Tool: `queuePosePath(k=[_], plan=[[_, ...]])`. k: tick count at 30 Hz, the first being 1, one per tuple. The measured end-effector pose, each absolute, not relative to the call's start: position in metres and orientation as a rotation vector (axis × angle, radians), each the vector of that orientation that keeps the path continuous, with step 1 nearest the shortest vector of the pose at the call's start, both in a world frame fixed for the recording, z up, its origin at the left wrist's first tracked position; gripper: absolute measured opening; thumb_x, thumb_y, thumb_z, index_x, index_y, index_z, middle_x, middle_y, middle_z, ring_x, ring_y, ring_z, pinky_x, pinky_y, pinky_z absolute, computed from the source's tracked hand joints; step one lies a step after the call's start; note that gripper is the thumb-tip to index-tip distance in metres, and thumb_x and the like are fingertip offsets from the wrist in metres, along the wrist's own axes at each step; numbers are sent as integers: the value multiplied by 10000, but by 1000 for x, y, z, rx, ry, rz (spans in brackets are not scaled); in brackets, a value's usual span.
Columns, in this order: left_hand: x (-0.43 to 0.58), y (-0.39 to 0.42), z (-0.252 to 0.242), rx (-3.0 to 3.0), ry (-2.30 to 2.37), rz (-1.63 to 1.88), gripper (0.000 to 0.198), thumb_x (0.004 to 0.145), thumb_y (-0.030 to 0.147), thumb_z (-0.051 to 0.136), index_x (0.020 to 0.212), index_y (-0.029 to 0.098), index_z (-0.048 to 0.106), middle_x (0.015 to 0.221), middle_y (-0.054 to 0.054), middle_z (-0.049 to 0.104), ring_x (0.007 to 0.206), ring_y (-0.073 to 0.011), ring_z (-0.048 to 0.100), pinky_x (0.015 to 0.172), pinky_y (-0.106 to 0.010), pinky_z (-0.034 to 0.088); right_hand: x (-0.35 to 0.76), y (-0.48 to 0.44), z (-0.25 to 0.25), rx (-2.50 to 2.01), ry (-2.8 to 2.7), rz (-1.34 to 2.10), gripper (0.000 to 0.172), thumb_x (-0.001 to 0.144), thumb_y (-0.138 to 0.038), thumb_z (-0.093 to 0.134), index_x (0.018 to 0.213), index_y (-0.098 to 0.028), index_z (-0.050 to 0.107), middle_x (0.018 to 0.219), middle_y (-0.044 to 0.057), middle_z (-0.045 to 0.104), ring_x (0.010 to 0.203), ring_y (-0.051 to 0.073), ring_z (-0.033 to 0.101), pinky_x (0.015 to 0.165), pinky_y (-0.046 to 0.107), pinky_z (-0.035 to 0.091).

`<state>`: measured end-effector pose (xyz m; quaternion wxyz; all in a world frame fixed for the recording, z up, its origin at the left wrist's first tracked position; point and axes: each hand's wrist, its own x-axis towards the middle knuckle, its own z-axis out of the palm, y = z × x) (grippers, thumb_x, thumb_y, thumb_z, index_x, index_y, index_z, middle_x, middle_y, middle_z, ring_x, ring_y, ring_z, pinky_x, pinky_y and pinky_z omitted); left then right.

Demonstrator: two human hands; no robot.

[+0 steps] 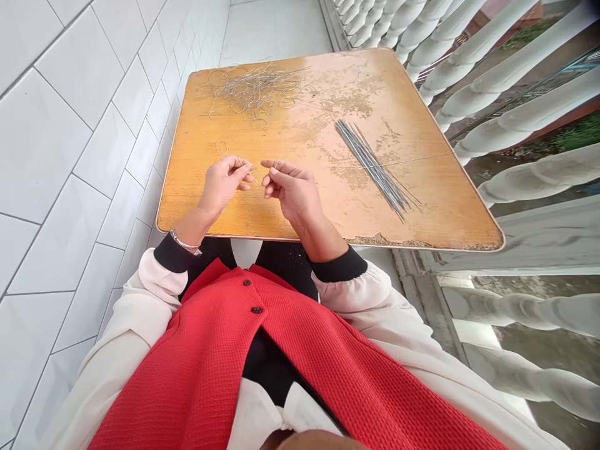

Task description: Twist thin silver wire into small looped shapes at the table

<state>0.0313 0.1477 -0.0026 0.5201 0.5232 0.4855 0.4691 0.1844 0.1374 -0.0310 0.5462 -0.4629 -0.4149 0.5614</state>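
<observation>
My left hand and my right hand hang above the near part of a worn wooden tabletop. Fingertips of my left hand pinch a short thin wire. Between the fingers of my right hand stands another thin wire, too fine to see whole. A small bent wire loop lies just above my left hand. Farther back is a tangled heap of bent wires. To the right of my right hand lies a bundle of straight metal wires.
A white tiled wall runs along the table's left side. White balusters line the right side beyond the table's edge. The tabletop's finish is peeling, and its near edge is chipped. A tiled floor shows beyond the far edge.
</observation>
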Motion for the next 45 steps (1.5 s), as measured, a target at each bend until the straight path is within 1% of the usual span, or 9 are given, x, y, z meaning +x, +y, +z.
queuePosePath(k=[4,9,12,16,21,25,30,37,45], plan=[[29,145,-5,1173,1013,1117,151,944,258,643,831,160,627,893,-3,741,790,-64,696,691,-173,512,186,138,-23,-1023,-775,1444,168,882,-80,559,884,-169,702,604,-50,607,460,32,502,475,142,436],[29,143,-9,1122,936,1122,216,921,396,678,976,187,674,990,-28,775,951,-112,729,711,-178,500,182,137,-21,-957,-597,1554,203,898,-49,522,856,-162,685,594,-60,585,466,19,512,479,110,453],[30,146,-12,1120,939,1122,209,919,389,681,978,189,686,940,-19,775,898,-103,735,680,-170,493,179,133,-26,-937,-537,1602,212,913,-73,508,842,-154,690,632,-42,625,492,19,549,512,109,488],[31,149,-11,1154,1030,1175,158,918,329,684,914,172,686,796,6,744,715,-64,703,615,-158,481,187,128,-39,-1059,-730,1642,129,870,-169,623,963,-158,711,842,35,744,619,73,662,581,175,557],[36,148,-8,1201,1087,1155,127,907,291,701,892,166,677,728,17,724,639,-58,688,576,-157,477,200,130,-42,-1134,-1063,1046,357,776,-431,809,1081,-262,732,1044,30,748,831,137,681,663,246,574],[38,145,-7,1217,987,1094,113,931,276,668,895,169,675,750,15,730,654,-56,691,574,-155,474,195,135,-28,-1108,-1170,1110,348,751,-519,818,929,-223,777,897,27,756,756,125,657,642,241,546],[35,142,-6,1208,914,1049,81,929,255,661,940,175,658,768,20,730,697,-59,699,595,-153,479,188,139,-19,-1038,-1098,1196,267,785,-429,819,714,-190,724,672,-4,690,582,72,591,579,205,500],[32,135,-6,1209,919,1009,76,880,101,646,864,163,606,707,32,703,690,-59,690,590,-150,476,188,138,-15,-1045,-990,1269,168,761,-318,829,716,-184,739,646,-14,677,534,58,566,532,187,481],[42,133,-9,1250,1049,1040,93,863,114,674,813,170,619,705,27,717,703,-76,711,567,-151,469,185,135,-12,-1102,-1110,1149,159,792,-258,791,658,-191,738,618,-21,643,528,65,500,533,219,436]])
